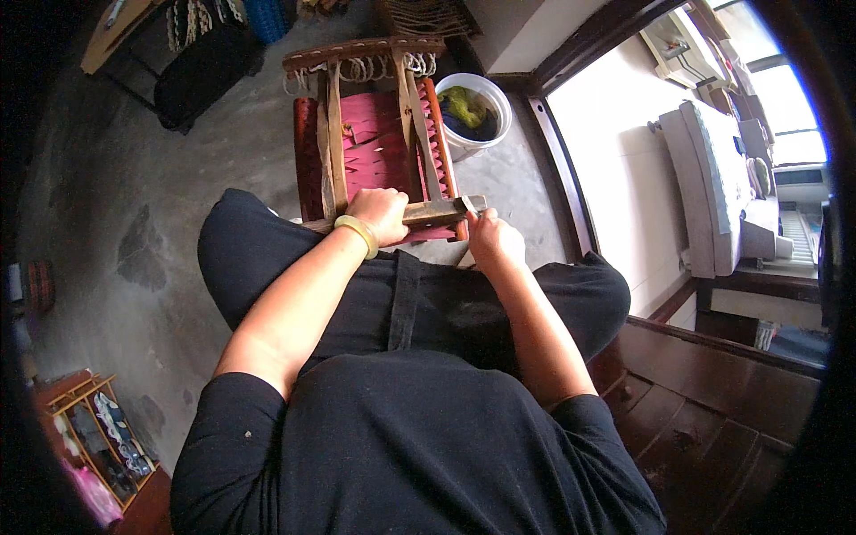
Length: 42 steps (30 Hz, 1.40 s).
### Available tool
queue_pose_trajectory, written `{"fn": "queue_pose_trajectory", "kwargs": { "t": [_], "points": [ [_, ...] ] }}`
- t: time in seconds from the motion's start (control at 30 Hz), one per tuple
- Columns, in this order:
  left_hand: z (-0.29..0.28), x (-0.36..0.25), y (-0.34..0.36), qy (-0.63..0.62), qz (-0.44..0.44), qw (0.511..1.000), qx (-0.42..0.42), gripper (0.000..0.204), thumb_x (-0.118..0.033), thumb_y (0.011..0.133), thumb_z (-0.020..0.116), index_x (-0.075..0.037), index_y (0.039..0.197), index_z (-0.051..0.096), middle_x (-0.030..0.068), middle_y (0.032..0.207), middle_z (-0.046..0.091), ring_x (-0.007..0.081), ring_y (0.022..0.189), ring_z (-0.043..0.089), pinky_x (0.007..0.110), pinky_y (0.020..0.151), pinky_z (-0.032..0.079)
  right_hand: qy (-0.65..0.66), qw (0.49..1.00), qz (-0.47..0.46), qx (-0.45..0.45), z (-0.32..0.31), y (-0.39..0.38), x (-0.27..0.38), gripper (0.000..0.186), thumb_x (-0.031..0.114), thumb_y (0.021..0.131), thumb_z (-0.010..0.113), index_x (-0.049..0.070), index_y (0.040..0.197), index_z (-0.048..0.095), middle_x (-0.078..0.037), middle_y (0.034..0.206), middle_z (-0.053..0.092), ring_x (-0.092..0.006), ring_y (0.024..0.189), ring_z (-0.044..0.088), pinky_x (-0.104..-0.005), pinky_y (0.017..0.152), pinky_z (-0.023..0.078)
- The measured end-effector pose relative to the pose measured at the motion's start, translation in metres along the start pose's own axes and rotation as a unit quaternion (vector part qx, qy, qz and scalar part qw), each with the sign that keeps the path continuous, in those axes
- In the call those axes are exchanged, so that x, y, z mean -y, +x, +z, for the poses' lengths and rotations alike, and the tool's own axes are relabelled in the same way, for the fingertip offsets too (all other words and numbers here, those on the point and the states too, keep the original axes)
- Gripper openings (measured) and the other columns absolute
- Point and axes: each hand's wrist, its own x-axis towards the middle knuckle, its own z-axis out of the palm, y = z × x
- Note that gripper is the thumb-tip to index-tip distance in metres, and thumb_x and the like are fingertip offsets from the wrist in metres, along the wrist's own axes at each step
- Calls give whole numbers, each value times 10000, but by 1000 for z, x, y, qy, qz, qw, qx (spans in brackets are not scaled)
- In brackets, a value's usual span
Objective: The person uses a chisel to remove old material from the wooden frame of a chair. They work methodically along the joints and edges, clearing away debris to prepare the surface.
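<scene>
A worn wooden folding-chair frame point(333, 143) stands in front of my knees, with torn pink material point(374, 134) between its reddish side rails. Across its near end runs a wooden bar point(434, 212). My left hand point(379, 216), with a pale yellow bangle point(358, 234) at the wrist, is closed over this bar left of its middle. Beside the bar's right end, my right hand point(497, 241) is closed with its fingertips at a small pale piece. Its fingers hide what they grip. Pale cord loops point(366, 69) hang from the far rail.
A white bucket point(502, 105) with yellow-green and dark material stands right of the frame. Farther left are a black seat point(201, 78) and a wooden tabletop point(116, 34). A dark doorway sill point(560, 169) borders the right side. A shoe rack point(98, 437) is at lower left.
</scene>
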Motion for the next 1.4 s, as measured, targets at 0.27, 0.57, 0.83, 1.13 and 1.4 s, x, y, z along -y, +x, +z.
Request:
{"fn": "queue_pose_trajectory", "kwargs": {
  "t": [0.27,0.57,0.83,1.13,1.4],
  "points": [
    [3,3,-1,-6,-6,1000,-1,283,-256,688,669,-58,889,646,135,919,656,312,885,640,422,798,509,-29,998,-56,-13,8,-10,22,462,450,950,387,24,896,558,-218,719,654,-383,711,660,-472,665,516],
    [7,6,1,-4,-5,1000,-11,290,-277,680,690,-64,870,643,126,894,653,309,869,640,422,782,512,-60,990,-102,-78,12,-20,35,407,438,926,448,48,857,542,-158,658,654,-337,592,661,-444,547,530],
    [9,6,2,-14,4,1000,-17,322,-306,658,720,-65,856,638,127,881,650,321,859,637,432,775,509,-17,999,9,-43,8,2,7,465,480,925,431,32,905,552,-176,708,669,-340,652,673,-458,609,529],
    [11,7,2,-14,2,1000,-16,319,-290,657,705,-59,865,636,129,884,646,320,872,630,432,782,506,-15,999,9,-44,5,1,10,448,455,924,446,30,847,568,-194,735,668,-359,718,670,-447,679,525],
    [10,6,1,-16,0,1000,-18,318,-299,671,699,-59,869,630,131,900,643,320,870,630,431,781,504,-9,1000,0,17,9,-4,20,466,474,940,380,57,944,587,-196,814,680,-386,802,667,-504,759,487]
  ]
}}
